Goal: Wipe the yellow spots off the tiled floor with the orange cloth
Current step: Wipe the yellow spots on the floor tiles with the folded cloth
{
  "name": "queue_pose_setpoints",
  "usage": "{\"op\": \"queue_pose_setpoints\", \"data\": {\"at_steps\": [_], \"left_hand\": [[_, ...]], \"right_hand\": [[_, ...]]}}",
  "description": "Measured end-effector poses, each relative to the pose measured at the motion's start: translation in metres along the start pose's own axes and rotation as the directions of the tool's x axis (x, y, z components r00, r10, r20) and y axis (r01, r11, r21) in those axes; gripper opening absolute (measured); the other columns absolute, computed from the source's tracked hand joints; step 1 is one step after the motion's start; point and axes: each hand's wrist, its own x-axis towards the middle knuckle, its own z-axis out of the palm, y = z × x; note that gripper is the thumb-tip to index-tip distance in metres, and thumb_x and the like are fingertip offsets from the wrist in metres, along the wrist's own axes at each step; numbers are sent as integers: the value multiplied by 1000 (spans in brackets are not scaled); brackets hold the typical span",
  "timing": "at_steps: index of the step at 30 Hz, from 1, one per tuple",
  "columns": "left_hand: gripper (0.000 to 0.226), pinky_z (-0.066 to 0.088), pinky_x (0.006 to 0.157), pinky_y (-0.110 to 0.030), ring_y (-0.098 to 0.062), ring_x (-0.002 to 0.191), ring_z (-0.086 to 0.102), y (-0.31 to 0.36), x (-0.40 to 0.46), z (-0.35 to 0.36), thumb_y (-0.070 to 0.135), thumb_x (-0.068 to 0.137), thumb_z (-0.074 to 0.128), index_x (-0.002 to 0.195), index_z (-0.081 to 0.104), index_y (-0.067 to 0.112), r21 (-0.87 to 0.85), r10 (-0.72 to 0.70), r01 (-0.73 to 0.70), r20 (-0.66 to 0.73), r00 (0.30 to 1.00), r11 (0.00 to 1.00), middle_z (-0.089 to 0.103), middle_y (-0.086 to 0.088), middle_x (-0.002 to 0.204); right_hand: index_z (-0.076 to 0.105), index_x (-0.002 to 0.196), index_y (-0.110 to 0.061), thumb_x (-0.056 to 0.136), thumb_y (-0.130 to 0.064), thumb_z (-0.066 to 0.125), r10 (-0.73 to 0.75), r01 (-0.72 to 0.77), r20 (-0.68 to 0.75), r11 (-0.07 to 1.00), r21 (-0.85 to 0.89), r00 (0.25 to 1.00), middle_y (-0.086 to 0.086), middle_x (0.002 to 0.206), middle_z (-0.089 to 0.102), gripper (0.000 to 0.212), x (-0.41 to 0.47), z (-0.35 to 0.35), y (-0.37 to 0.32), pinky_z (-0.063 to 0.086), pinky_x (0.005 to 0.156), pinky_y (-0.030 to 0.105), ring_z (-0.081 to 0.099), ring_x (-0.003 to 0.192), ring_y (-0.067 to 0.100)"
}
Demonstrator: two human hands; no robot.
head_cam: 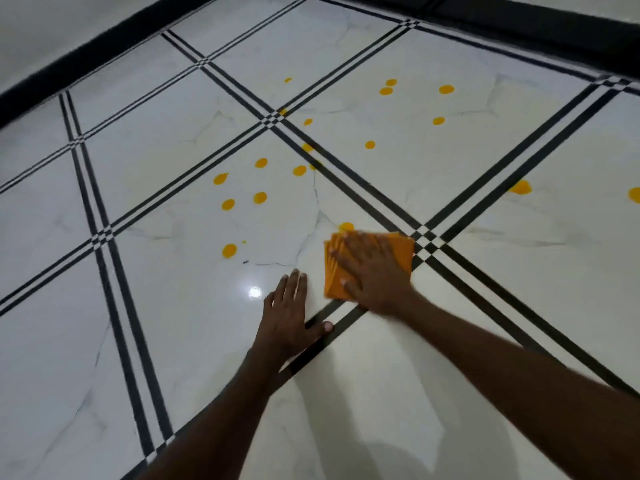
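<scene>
The folded orange cloth point(401, 251) lies flat on the white tiled floor point(194, 327), and my right hand point(372, 268) presses down on it with straight, spread fingers. One yellow spot point(346, 226) touches the cloth's far edge. Several more yellow spots dot the tiles beyond, such as one at the left point(229, 250), a cluster point(259, 197) in the middle and others farther back point(446, 89). My left hand point(287, 317) rests flat on the floor just left of the cloth, fingers straight, holding nothing.
Black striped bands point(460, 216) cross the white tiles in a grid. A black skirting point(540, 32) runs along the walls at the back. Two yellow spots point(520, 187) lie far right. A bright light reflection point(255, 292) shines near my left hand.
</scene>
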Motion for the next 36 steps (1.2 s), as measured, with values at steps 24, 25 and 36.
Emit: {"op": "queue_pose_setpoints", "data": {"at_steps": [24,25,36], "left_hand": [[112,37,104,-42,-33,135,32,42,31,-35,71,65,71,146,28,7,19,-50,50,25,998,999,31,-18,149],[120,33,109,-45,-35,143,23,52,40,-28,75,66,68,153,19,8,1,-12,12,23,1000,1000,20,-19,157],[145,2,123,-47,-30,151,-18,192,111,-21,87,60,62,156,-12,6,-16,284,-284,108,953,959,-19,-16,164]], "right_hand": [[24,160,-35,96,-59,29,-61,61,22,998,13,998,11,169,20,68,34,0,3,3,123,58,12,157,35],[27,160,-35,95,-61,26,13,-14,13,999,30,1000,10,168,23,69,43,-6,35,5,123,60,16,156,36],[18,162,-32,98,-54,29,572,-586,-167,810,-40,803,13,170,13,69,-102,-25,139,12,123,62,13,156,39]]}}
